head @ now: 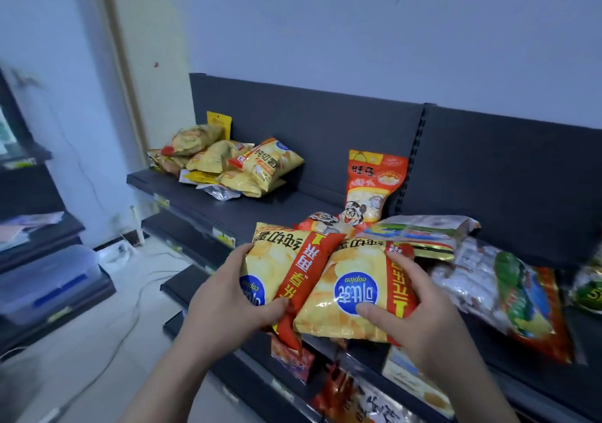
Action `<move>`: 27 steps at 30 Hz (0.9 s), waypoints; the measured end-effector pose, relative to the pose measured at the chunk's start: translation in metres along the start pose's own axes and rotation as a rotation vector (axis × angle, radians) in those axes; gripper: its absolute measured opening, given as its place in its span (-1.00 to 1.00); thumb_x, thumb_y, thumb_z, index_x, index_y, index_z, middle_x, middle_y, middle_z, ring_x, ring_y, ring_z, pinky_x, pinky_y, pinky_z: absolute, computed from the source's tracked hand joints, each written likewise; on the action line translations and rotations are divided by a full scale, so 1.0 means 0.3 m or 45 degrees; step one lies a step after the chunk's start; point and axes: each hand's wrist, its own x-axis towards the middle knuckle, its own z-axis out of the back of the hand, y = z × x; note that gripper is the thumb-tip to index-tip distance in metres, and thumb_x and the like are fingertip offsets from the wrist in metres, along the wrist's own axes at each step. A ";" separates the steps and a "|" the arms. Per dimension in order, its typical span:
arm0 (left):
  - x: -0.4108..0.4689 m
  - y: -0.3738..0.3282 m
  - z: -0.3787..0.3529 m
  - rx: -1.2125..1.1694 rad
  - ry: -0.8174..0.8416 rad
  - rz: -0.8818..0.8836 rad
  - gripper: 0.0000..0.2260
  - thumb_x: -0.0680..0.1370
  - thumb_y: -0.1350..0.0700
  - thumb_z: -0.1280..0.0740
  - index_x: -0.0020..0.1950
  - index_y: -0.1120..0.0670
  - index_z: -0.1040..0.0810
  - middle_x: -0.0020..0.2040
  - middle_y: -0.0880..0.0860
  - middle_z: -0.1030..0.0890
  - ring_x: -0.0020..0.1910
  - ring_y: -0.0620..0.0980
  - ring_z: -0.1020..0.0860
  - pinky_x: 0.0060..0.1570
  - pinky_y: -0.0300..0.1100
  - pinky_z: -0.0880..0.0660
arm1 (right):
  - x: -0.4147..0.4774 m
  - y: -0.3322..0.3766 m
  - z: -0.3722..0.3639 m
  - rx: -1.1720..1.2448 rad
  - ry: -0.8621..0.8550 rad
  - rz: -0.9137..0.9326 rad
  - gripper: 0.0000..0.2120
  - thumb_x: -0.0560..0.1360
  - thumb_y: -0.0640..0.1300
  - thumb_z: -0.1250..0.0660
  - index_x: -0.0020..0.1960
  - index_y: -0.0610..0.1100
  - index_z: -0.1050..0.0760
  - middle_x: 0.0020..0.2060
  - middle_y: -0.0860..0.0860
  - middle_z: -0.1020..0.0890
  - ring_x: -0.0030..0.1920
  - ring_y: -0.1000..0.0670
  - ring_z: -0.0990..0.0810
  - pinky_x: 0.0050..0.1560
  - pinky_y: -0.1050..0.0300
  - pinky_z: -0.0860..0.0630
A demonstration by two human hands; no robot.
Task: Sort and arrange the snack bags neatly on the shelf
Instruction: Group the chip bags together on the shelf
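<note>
The long dark grey metal shelf (293,201) carries a loose pile of yellow snack bags (228,165) at its far left end and a heap of silvery, green-printed bags (498,279) at the right. An orange-red pouch (374,188) stands upright against the back panel. Over the shelf's front edge two yellow crisp bags lie side by side, touching. The left hand (228,295) grips the left yellow bag (286,260), fingers curled round its edge. The right hand (420,305) clasps the right yellow bag (351,292), thumb pressed on its blue round logo
</note>
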 end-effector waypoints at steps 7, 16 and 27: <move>0.266 0.231 0.225 0.071 -0.031 0.023 -0.17 0.25 -0.26 -0.52 0.42 -0.20 -0.21 0.07 -0.21 -0.55 -0.07 -0.21 -0.57 -0.13 -0.20 -0.53 | 0.240 0.165 -0.339 -0.059 -0.006 -0.016 -0.24 0.33 0.02 -0.57 0.39 0.27 -0.26 0.05 0.21 -0.52 0.03 0.13 -0.56 0.07 0.06 -0.60; 0.590 0.363 0.242 0.087 -0.012 0.085 -0.18 0.28 -0.23 -0.52 0.43 -0.12 -0.22 0.08 -0.12 -0.56 0.00 -0.04 -0.58 0.02 -0.04 -0.55 | 0.567 0.229 -0.501 -0.257 0.004 -0.055 -0.23 0.39 -0.02 -0.54 0.48 0.15 -0.23 0.07 0.11 -0.55 0.02 0.08 -0.57 0.07 0.04 -0.59; 0.955 0.385 0.045 0.439 0.012 0.196 -0.25 0.24 -0.38 -0.36 0.31 -0.03 -0.31 0.10 -0.02 -0.57 0.06 0.06 -0.57 0.08 -0.01 -0.50 | 0.998 0.117 -0.553 -0.503 0.074 -0.146 -0.22 0.42 0.02 -0.50 0.51 0.14 -0.16 0.13 0.05 -0.52 0.10 -0.01 -0.55 0.13 -0.01 -0.56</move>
